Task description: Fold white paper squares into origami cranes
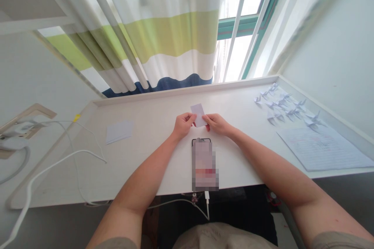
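A small white sheet of paper (198, 113), rectangular and apparently folded, is held up over the middle of the desk. My left hand (184, 123) pinches its left edge between thumb and fingers. On the opposite edge, my right hand (216, 123) grips it the same way. Just below both hands lies a phone (203, 165) with its screen blurred out and a white cable plugged into its lower end. Whether the paper has more than one layer cannot be made out.
Several folded paper cranes (284, 106) stand at the back right, behind a sheet with writing (324, 146). Loose white paper (119, 131) lies at left. White cables (55, 163) run from a wall socket (25, 128) over the desk's left side. A raised rim (181, 92) borders the back, below a curtain (175, 35).
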Motion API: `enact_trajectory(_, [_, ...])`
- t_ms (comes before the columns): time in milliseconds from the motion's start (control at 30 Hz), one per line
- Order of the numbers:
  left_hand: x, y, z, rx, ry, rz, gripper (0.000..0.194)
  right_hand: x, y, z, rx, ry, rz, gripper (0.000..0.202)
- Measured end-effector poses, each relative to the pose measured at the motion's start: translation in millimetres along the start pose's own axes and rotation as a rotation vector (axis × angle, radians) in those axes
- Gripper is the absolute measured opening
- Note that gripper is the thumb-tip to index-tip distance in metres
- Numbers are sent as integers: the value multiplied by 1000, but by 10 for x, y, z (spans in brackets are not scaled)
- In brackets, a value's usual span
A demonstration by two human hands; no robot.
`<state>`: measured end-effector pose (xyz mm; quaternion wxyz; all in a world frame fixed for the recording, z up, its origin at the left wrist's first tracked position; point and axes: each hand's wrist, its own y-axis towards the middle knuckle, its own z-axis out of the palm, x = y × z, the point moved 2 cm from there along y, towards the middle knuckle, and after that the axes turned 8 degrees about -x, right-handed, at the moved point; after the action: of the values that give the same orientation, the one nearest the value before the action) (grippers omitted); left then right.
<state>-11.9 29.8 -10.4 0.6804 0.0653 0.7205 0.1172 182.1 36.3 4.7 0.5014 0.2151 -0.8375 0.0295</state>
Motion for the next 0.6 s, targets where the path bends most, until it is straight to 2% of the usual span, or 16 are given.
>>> enact_trajectory(200, [-9, 1, -11, -32, -24, -2, 53, 15, -18, 20, 35, -23, -17, 58])
enact_trajectory(400, [0, -2, -10, -27, -8, -17, 53, 12, 3, -11, 9, -112, 0, 54])
enact_trajectory(600, [1, 4, -17, -33, -21, -19, 49, 30, -25, -13, 49, -41, 17, 58])
